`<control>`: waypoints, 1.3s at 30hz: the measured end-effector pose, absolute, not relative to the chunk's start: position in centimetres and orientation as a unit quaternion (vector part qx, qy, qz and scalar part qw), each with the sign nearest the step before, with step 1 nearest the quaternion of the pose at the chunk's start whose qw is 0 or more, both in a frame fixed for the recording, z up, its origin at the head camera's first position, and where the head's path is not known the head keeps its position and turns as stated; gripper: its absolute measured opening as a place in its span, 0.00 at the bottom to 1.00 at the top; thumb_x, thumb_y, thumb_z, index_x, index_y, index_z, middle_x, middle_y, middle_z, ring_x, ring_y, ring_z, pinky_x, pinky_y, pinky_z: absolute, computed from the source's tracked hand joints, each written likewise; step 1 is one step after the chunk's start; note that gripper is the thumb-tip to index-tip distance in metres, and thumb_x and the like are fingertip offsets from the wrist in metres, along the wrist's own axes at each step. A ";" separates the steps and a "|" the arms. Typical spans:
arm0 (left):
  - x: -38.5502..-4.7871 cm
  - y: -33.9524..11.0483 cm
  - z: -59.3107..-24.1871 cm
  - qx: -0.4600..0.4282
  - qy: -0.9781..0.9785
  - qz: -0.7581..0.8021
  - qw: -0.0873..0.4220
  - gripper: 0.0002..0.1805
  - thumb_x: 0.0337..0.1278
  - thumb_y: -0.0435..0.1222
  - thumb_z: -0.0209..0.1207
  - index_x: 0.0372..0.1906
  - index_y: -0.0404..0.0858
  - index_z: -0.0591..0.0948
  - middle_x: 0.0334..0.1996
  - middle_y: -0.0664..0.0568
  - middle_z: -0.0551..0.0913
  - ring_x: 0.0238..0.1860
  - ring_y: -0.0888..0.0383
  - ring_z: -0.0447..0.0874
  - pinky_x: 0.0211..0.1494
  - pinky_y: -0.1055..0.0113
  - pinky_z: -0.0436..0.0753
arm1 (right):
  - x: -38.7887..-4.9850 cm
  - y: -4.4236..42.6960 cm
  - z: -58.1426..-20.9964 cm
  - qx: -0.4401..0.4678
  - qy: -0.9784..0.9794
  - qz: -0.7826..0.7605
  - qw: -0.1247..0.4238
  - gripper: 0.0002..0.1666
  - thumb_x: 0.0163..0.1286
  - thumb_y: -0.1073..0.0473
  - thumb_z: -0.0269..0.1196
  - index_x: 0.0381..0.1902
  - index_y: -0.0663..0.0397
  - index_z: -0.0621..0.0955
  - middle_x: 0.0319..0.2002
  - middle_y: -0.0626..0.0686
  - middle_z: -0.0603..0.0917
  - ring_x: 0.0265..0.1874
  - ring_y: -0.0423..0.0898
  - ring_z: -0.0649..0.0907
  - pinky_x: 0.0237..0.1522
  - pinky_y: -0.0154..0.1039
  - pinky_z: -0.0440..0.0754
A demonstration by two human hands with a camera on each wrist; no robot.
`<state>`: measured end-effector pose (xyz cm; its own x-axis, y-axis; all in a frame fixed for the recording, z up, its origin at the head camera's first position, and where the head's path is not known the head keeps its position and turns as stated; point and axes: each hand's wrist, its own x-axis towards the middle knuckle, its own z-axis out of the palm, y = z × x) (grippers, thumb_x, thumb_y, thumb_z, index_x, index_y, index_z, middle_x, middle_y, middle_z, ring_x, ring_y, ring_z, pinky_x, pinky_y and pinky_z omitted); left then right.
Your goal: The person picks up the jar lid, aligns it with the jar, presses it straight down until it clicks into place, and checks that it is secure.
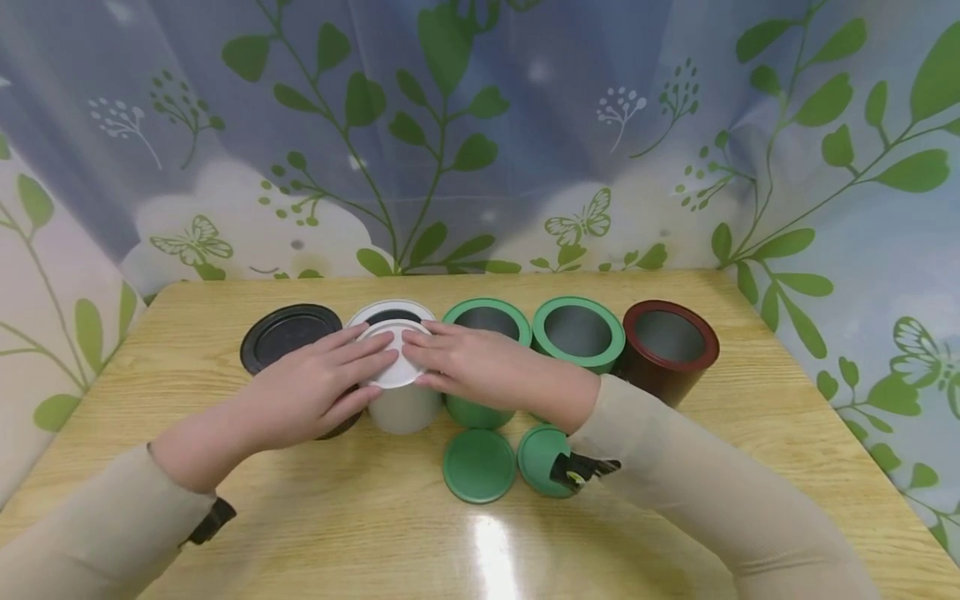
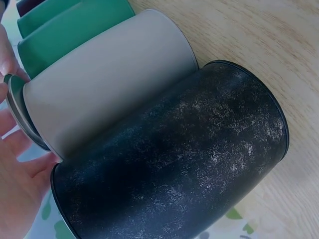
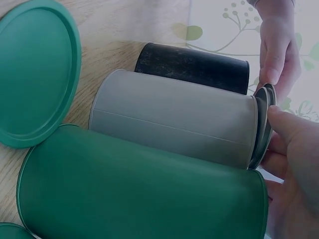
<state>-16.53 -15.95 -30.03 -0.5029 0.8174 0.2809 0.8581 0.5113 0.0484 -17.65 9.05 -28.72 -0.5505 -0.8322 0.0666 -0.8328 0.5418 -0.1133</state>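
Observation:
Both hands are on a round white lid (image 1: 401,357) at the mouth of a white can (image 1: 406,412). The lid tilts, and a dark strip of the opening shows along the far rim. On the lid's left side my left hand (image 1: 311,387) holds its edge, fingers stretched over the top. From the other side my right hand (image 1: 480,358) holds it, and the right wrist view shows the thumb (image 3: 284,124) at the rim. A black can (image 2: 169,164) with a black lid (image 1: 288,329) stands beside the left hand.
Right of the white can stand a green can (image 1: 483,412), a second green can (image 1: 577,361) and a dark red can (image 1: 663,383), all uncovered. Two green lids, one left (image 1: 480,467) and one right (image 1: 540,462), lie before them on the wooden table (image 1: 360,517). A patterned curtain (image 1: 480,200) hangs behind.

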 end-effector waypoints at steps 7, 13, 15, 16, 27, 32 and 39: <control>-16.8 -15.9 -29.9 -0.477 -0.869 -0.091 0.090 0.25 0.65 0.43 0.54 0.63 0.36 0.71 0.64 0.43 0.67 0.65 0.40 0.61 0.64 0.49 0.64 | -18.0 9.1 -28.8 0.475 -0.877 0.070 -0.003 0.28 0.75 0.51 0.49 0.67 0.57 0.66 0.67 0.55 0.63 0.67 0.54 0.60 0.65 0.43 0.61; -17.1 -15.9 -29.7 -0.465 -0.877 -0.092 0.072 0.26 0.64 0.42 0.55 0.64 0.37 0.71 0.65 0.44 0.66 0.65 0.39 0.61 0.63 0.47 0.65 | -18.2 8.9 -28.6 0.471 -0.879 0.067 -0.007 0.28 0.75 0.50 0.48 0.68 0.57 0.65 0.68 0.55 0.62 0.67 0.54 0.60 0.65 0.43 0.61; -17.2 -16.0 -29.6 -0.459 -0.881 -0.092 0.066 0.26 0.64 0.42 0.55 0.64 0.37 0.70 0.65 0.44 0.66 0.65 0.39 0.61 0.62 0.46 0.66 | -18.3 8.8 -28.5 0.471 -0.879 0.068 -0.009 0.28 0.75 0.50 0.48 0.68 0.57 0.65 0.68 0.55 0.62 0.68 0.53 0.60 0.65 0.43 0.61; -17.2 -16.0 -29.6 -0.457 -0.882 -0.092 0.063 0.26 0.64 0.42 0.55 0.65 0.37 0.70 0.65 0.45 0.66 0.65 0.39 0.60 0.63 0.46 0.65 | -18.3 8.8 -28.5 0.471 -0.880 0.067 -0.010 0.29 0.75 0.50 0.48 0.68 0.57 0.65 0.68 0.55 0.62 0.68 0.53 0.60 0.66 0.43 0.61; -17.6 -15.8 -29.3 -0.454 -0.885 -0.088 0.048 0.26 0.64 0.41 0.55 0.65 0.36 0.70 0.66 0.44 0.66 0.66 0.40 0.59 0.63 0.46 0.65 | -18.8 8.6 -28.5 0.460 -0.885 0.064 -0.027 0.29 0.75 0.50 0.47 0.68 0.57 0.64 0.68 0.55 0.61 0.68 0.52 0.58 0.66 0.43 0.60; -17.9 -15.8 -29.3 -0.451 -0.887 -0.091 0.042 0.26 0.64 0.41 0.54 0.65 0.36 0.70 0.66 0.44 0.66 0.66 0.40 0.59 0.63 0.45 0.65 | -19.0 8.6 -28.4 0.456 -0.887 0.057 -0.033 0.29 0.75 0.50 0.46 0.69 0.57 0.63 0.68 0.55 0.61 0.68 0.52 0.58 0.66 0.43 0.60; -18.3 -15.8 -29.3 -0.448 -0.889 -0.093 0.034 0.26 0.64 0.41 0.54 0.65 0.36 0.70 0.66 0.44 0.66 0.66 0.40 0.59 0.63 0.45 0.64 | -19.3 8.4 -28.3 0.455 -0.889 0.046 -0.035 0.29 0.76 0.49 0.46 0.69 0.56 0.63 0.68 0.55 0.61 0.68 0.52 0.58 0.66 0.44 0.59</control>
<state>-18.33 -15.80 -29.35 -0.5964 0.7898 0.1433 0.8023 0.5813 0.1356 -19.31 8.44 -28.32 -0.5836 -0.8118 -0.0208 -0.8054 0.5819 -0.1128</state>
